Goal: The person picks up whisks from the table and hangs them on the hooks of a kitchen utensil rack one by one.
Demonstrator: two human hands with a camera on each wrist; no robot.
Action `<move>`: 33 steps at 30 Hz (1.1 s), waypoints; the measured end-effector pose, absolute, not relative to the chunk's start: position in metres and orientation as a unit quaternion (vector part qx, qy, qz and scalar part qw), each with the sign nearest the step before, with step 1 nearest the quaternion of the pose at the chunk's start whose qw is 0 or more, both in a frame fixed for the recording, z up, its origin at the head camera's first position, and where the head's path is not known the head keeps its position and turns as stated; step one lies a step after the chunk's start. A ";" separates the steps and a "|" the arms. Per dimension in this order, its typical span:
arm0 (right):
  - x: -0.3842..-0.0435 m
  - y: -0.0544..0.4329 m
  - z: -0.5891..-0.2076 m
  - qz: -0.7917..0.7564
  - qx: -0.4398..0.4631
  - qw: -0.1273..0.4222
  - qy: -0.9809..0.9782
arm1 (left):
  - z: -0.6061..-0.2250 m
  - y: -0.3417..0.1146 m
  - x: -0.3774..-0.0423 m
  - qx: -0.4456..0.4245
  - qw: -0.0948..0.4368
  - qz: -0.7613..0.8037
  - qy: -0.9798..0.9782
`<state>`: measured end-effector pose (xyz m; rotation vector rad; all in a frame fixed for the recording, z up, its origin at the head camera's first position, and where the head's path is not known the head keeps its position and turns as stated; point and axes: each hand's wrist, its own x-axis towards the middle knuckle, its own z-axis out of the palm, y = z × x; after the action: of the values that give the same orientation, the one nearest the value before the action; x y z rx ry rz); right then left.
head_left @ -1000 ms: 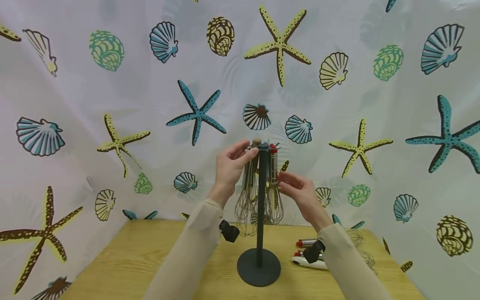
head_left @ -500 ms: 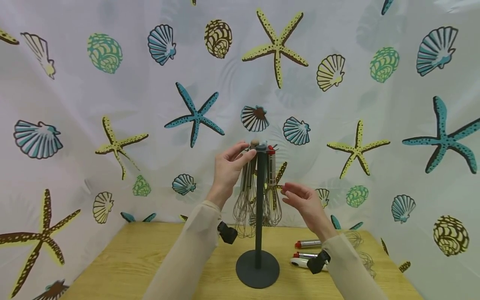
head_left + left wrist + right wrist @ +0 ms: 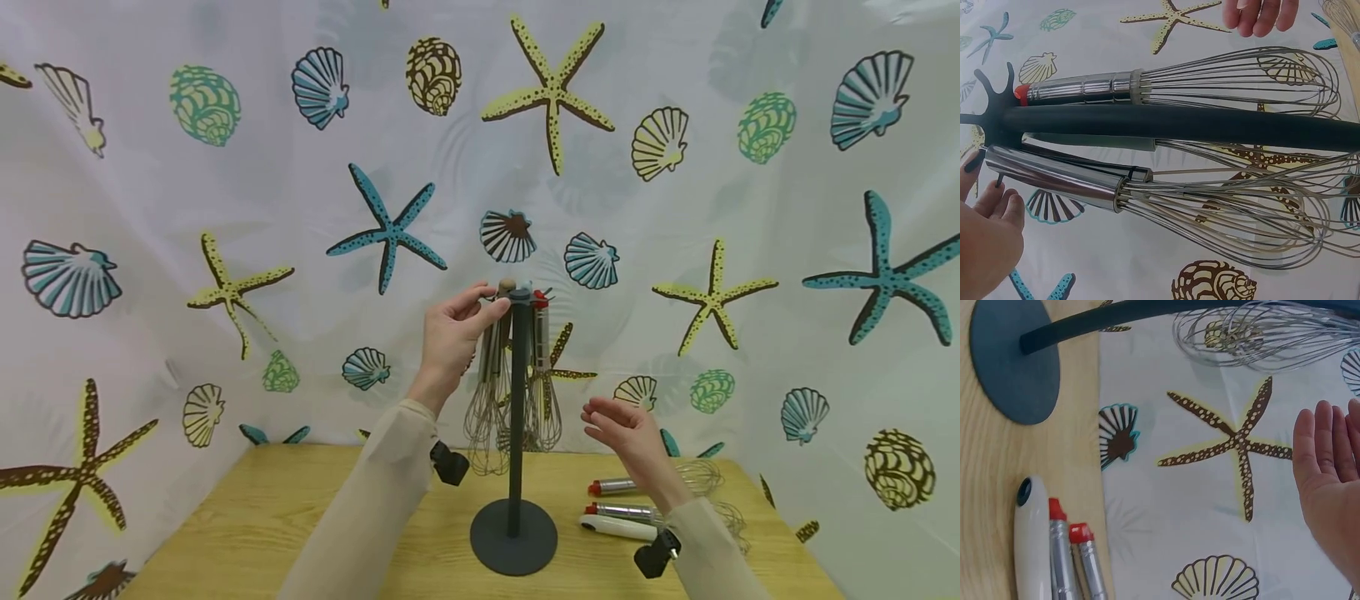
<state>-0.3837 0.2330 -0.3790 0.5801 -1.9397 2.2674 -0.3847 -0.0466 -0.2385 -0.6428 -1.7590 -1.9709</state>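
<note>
A dark upright stand (image 3: 517, 417) with a round base and hooks at its top carries several hanging whisks. At its top my left hand (image 3: 452, 337) pinches a hook, thumb in front and fingertips behind, beside a steel-handled whisk (image 3: 1054, 178). A red-tipped silver whisk (image 3: 1085, 89) hangs on the stand's right side, and a pale green handle (image 3: 1097, 141) shows partly behind the post. My right hand (image 3: 626, 433) is in the air to the right of the hanging whisks, fingers nearly straight, touching nothing.
Two red-tipped silver whisks (image 3: 618, 510) and a white-handled tool (image 3: 618, 527) lie on the wooden table (image 3: 247, 517) to the right of the stand's base. A patterned curtain (image 3: 420, 125) with shells and starfish encloses the back and sides.
My right hand has come away from the red-tipped hanging whisk and moved down to the right. My left hand keeps its place at the top of the stand.
</note>
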 end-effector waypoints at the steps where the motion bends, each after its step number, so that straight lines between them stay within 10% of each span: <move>1: -0.384 0.235 -0.381 0.741 0.188 0.048 -0.643 | -0.238 -0.046 -0.385 -0.232 0.211 -0.708 -0.633; 33: -0.382 0.294 -0.439 0.736 0.110 -0.057 -0.665 | -0.233 -0.051 -0.385 -0.239 0.211 -0.681 -0.659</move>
<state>-0.3824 0.2943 -0.4395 0.3602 -2.1682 2.4009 -0.3848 -0.0514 -0.2333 -0.6652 -1.8323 -1.8931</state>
